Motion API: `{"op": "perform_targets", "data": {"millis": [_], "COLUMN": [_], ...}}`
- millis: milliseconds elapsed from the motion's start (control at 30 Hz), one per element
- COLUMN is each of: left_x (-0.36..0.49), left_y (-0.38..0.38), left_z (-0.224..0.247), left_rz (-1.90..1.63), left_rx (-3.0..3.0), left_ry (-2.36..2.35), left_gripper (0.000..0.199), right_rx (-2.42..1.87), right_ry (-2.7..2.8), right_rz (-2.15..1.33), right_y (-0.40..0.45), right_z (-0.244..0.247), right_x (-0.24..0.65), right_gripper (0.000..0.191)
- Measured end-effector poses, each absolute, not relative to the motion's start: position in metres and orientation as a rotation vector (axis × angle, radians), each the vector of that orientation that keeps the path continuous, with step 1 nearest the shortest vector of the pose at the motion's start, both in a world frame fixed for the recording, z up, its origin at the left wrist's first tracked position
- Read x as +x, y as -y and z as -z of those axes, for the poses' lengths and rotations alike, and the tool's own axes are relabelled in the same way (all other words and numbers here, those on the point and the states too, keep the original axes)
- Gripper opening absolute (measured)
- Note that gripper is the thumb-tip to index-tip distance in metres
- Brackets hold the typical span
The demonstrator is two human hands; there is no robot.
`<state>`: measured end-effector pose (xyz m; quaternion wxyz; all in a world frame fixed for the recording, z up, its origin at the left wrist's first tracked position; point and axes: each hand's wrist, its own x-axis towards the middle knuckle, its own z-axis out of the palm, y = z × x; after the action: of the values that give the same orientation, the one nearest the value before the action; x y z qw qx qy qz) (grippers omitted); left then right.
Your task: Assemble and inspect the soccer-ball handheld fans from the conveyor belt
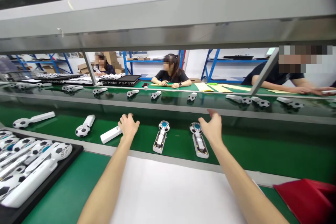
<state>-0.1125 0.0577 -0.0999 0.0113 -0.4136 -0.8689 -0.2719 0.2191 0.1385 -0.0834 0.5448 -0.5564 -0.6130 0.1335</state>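
Observation:
My left hand (128, 126) reaches over the green belt, fingers apart, at the upper end of a white-handled device (111, 134) whose head it hides. Further right, my right hand (212, 127) has its thumb and fingers spread beside the round head of an open-backed football-patterned device (201, 146); whether it touches is hard to tell. Between my hands lies another such device (159, 141), its inner parts facing up. Two more football-patterned devices, one (83, 130) near my left hand and one (22, 123) at the far left, rest on the belt.
A black tray (75, 154) of football-patterned devices stands at the left. White sheet (173, 192) lies before me, red material (306, 196) at right. A metal rail (168, 102) separates a second belt with devices. Several people sit beyond. A metal beam (168, 10) crosses overhead.

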Motion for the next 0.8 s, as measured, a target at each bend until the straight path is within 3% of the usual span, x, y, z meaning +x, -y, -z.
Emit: {"op": "perform_targets", "data": {"millis": [233, 433, 667, 800], "left_x": [-0.126, -0.112, -0.054, -0.039], "left_y": [-0.048, -0.042, -0.002, 0.011], "left_z": [0.104, 0.044, -0.018, -0.028], "left_rz": [1.062, 1.882, 2.979, 3.57], "left_rx": [-1.245, -1.461, -2.062, -2.297], "left_ry": [2.885, 2.682, 1.916, 1.297], "left_gripper": [0.04, 0.044, 0.048, 0.043], "right_rx": [-1.016, -0.879, -0.762, -0.608], "right_ry": [1.37, 1.466, 1.941, 1.837], "right_rz": [-0.215, -0.332, -1.151, -1.741], "right_y": [-0.111, -0.077, -0.03, -0.009], "right_z": [0.049, 0.033, 0.023, 0.015], "right_x": [0.208, 0.184, 0.153, 0.147], "right_gripper": [0.037, 0.032, 0.04, 0.036]}}
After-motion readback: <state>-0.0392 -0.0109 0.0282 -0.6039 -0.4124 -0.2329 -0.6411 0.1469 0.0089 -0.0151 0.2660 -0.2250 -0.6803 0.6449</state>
